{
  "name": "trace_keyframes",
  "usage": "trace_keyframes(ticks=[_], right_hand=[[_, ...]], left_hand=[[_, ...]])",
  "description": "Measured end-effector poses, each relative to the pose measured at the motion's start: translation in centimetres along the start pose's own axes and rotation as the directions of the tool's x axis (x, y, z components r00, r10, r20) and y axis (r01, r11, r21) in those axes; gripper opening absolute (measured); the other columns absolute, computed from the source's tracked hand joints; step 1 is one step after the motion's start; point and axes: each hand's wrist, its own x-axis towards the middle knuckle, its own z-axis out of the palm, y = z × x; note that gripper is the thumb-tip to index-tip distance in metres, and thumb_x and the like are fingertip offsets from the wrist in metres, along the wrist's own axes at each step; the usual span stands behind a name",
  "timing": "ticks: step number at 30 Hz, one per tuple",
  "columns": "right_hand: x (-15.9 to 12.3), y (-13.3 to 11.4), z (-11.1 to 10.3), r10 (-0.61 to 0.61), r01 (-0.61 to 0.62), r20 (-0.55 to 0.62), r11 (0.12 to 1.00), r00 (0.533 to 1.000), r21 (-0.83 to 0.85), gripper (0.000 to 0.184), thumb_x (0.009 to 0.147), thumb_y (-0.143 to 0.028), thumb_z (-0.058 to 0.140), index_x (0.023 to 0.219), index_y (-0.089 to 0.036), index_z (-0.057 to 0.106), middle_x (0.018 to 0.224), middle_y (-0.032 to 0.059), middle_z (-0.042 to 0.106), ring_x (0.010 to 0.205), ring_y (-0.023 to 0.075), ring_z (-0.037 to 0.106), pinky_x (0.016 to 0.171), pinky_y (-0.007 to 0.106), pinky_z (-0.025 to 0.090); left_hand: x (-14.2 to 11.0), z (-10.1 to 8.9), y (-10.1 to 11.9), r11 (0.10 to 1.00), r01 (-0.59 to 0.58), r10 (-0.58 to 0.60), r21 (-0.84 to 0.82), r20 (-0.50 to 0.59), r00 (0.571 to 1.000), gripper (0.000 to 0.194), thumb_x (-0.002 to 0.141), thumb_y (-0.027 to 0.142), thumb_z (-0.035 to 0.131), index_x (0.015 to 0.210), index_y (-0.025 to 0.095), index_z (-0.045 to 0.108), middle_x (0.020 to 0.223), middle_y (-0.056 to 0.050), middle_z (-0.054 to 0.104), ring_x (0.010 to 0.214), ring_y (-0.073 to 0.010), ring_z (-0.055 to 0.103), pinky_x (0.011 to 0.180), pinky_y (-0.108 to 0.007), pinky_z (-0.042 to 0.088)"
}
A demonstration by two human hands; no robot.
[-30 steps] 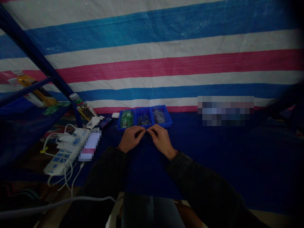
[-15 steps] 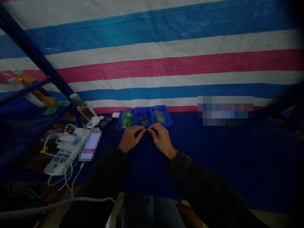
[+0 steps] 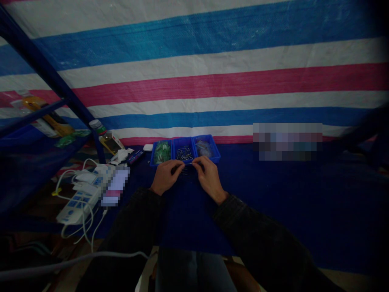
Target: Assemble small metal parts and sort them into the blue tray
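My left hand (image 3: 167,175) and my right hand (image 3: 208,178) face each other in front of three blue bins, each closed in a pinch. A small thin metal piece (image 3: 188,164) spans the gap between their fingertips; its exact kind is too small to make out. Just beyond the fingers, the middle blue bin (image 3: 183,142) contains many small shiny metal pins (image 3: 184,153). The left bin holds green-tinted clear plastic pieces (image 3: 162,152), and the right one holds clear plastic pieces (image 3: 203,148). Some thin metal pieces (image 3: 184,172) lie on the table beneath my left fingertips.
Left of the bins are a white case (image 3: 148,147), a bottle (image 3: 105,136), crumpled tissue (image 3: 120,155) and a blurred-out phone (image 3: 116,187). A power strip (image 3: 74,207) with tangled white cables lies farther left. Blue frame bars (image 3: 51,77) rise there, and striped sheeting (image 3: 194,87) hangs behind.
My fingertips have moved slightly apart, the right ones shifting right, so more of the thin metal piece shows between them. The bins have stayed put.
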Motion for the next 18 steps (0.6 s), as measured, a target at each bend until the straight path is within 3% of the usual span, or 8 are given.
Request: trace_keyframes(ticks=[8, 18], right_hand=[[0.0, -0.23, -0.08, -0.033, 0.035, -0.032, 0.999, 0.999, 0.042, 0.012, 0.093, -0.014, 0.058, 0.089, -0.022, 0.065, 0.091, 0.0037, 0.063, 0.085, 0.0198, 0.061, 0.078, 0.033, 0.048], [-0.33, -0.28, 0.37, -0.047, 0.043, 0.065, 0.998, 0.997, 0.051, 0.011, 0.094, -0.017, 0.057, 0.088, -0.022, 0.064, 0.09, 0.0031, 0.063, 0.085, 0.0196, 0.061, 0.078, 0.033, 0.048]], left_hand=[[-0.01, -0.02, -0.1, 1.0, 0.001, -0.001, -0.008, 0.016, 1.0, 0.016, 0.097, 0.031, 0.061, 0.099, 0.019, 0.072, 0.088, -0.004, 0.075, 0.077, -0.0165, 0.069, 0.072, -0.029, 0.054], [0.01, 0.03, 0.35, 0.998, -0.033, 0.039, -0.044, 0.142, 0.989, 0.016, 0.099, 0.027, 0.057, 0.099, 0.018, 0.07, 0.092, -0.004, 0.074, 0.08, -0.0155, 0.067, 0.078, -0.03, 0.053]])
